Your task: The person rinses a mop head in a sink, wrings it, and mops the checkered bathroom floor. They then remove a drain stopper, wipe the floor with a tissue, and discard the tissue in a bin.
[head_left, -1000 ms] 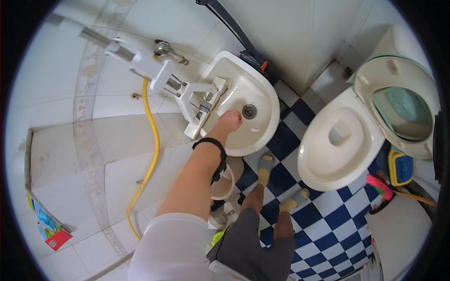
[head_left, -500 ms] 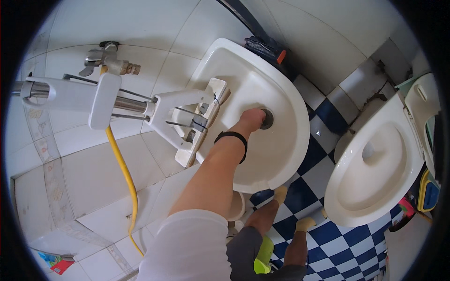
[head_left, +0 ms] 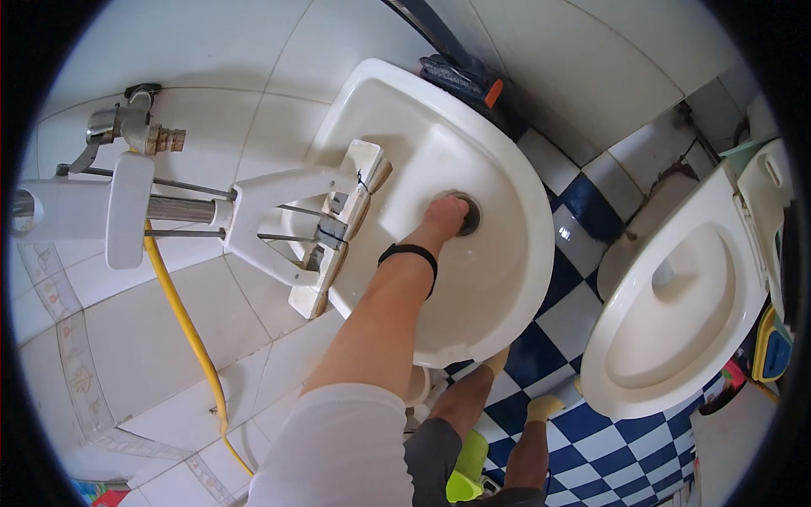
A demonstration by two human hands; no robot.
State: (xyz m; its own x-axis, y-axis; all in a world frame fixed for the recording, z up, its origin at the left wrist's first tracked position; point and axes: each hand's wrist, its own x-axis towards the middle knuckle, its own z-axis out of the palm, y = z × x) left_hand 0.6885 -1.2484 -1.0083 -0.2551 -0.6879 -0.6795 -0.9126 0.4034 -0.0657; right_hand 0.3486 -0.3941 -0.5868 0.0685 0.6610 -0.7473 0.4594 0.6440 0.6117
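Observation:
My left hand (head_left: 443, 216) reaches down into a white wash basin (head_left: 481, 287), fingers curled at the round metal drain (head_left: 467, 214). The fingertips are hidden, so I cannot make out what they grip. A black band (head_left: 407, 250) circles the wrist. Left of the arm, a sponge mop (head_left: 279, 221) with a white plastic frame and metal rods lies with its head (head_left: 340, 232) across the basin's back edge. Its worn, brownish sponge faces the bowl. My right hand is out of view.
A metal tap (head_left: 127, 127) juts from the tiled wall, with a yellow hose (head_left: 182, 308) hanging below. To the right stands a white toilet (head_left: 604, 372) with its lid up. A dark brush-like tool (head_left: 460, 78) leans behind the basin. Blue and white checked floor (head_left: 596, 431) lies below.
The view has shifted slightly, so the basin, mop and tap sit further left. My left hand stays at the drain with its fingers curled.

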